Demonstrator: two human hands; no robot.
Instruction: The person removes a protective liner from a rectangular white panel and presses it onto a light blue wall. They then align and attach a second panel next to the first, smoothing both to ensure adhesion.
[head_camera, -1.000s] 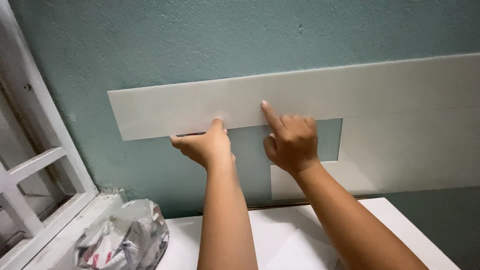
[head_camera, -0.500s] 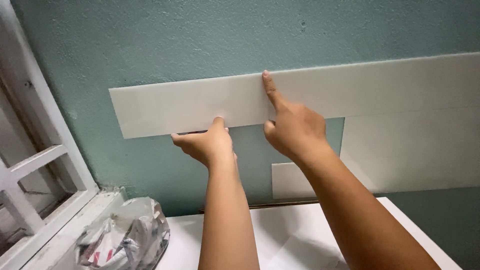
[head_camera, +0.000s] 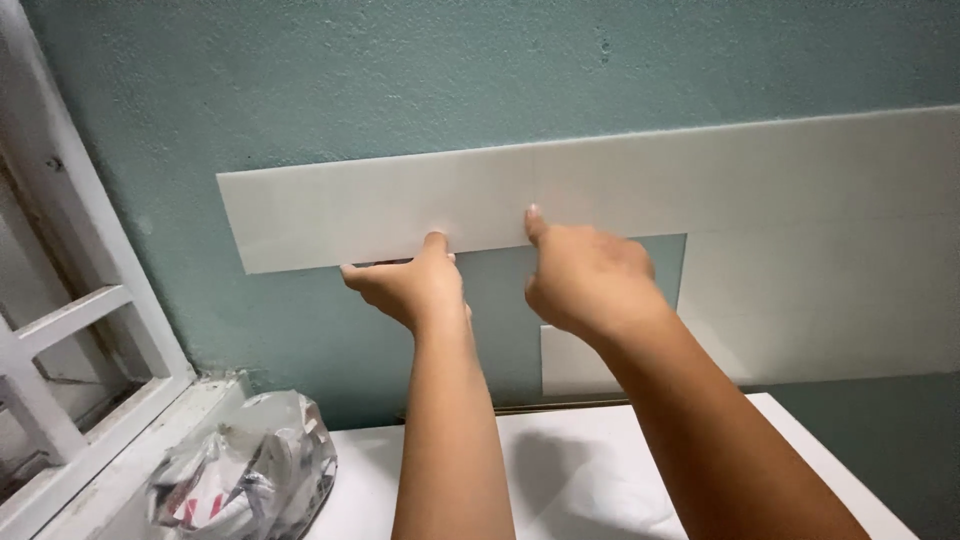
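Head view: a long white panel strip (head_camera: 420, 205) is being pressed flat against the teal wall (head_camera: 400, 70), its lower edge pinched by the left hand (head_camera: 405, 285) and smoothed by the right hand's (head_camera: 585, 275) extended forefinger, so steady, even pressure along the strip is judged to be needed next.

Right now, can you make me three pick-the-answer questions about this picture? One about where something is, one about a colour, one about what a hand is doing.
1. Where is the crumpled plastic bag?
A. lower left, by the window frame
B. stuck on the wall
C. in the right hand

2. What colour is the wall?
A. red
B. blue-green
C. yellow

3. What is the right hand doing?
A. hanging down
B. holding the bag
C. pressing a fingertip on the pale panel

Answers: 1 A, the bag lies beside the white frame. 2 B, the painted plaster is blue-green. 3 C, its forefinger touches the panel's lower part while the left hand holds the bottom edge.
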